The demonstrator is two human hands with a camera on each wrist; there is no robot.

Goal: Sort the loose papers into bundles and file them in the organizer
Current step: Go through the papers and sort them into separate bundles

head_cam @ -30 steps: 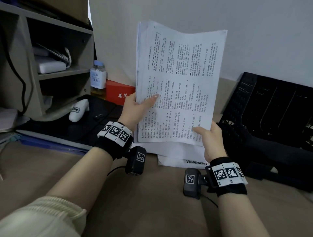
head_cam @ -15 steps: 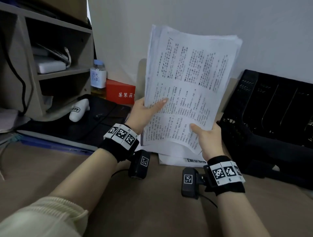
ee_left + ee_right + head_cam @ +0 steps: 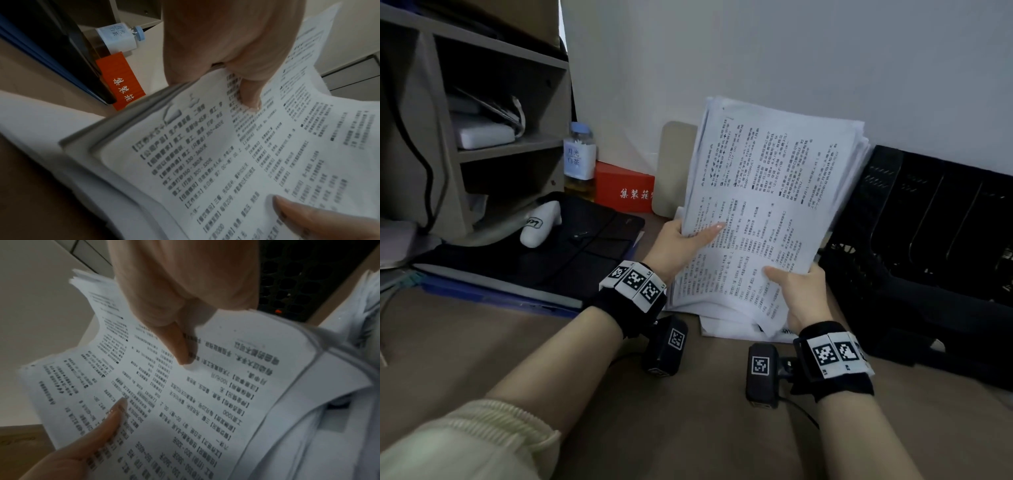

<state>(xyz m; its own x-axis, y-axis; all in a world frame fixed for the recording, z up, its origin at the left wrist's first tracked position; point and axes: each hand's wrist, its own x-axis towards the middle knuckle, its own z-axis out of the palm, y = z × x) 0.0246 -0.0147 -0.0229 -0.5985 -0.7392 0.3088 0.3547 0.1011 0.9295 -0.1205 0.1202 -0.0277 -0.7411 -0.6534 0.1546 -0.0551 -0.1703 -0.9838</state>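
Between the two hands a bundle of printed sheets is held up off the desk, tilted so its top leans right. The left hand grasps the left edge, thumb flat on the top page and fingers behind; the right hand pinches the lower right corner the same way, thumb on the print. The sheets fan slightly at the upper right, so the edges are not squared. The bundle's long axis runs up and away from the grips, leaning toward the black organizer, which stands just right of the right hand with its slotted dividers facing the person. That hand is the nearer one, and I judge the filing would turn on swinging the bundle rightward and lining its long edge with a slot. Under the grips more white papers lie flat on the brown desk; how many is hard to tell, since the bundle hides most of them. Farther left sit a red box, a bottle and a shelf, against a pale wall.
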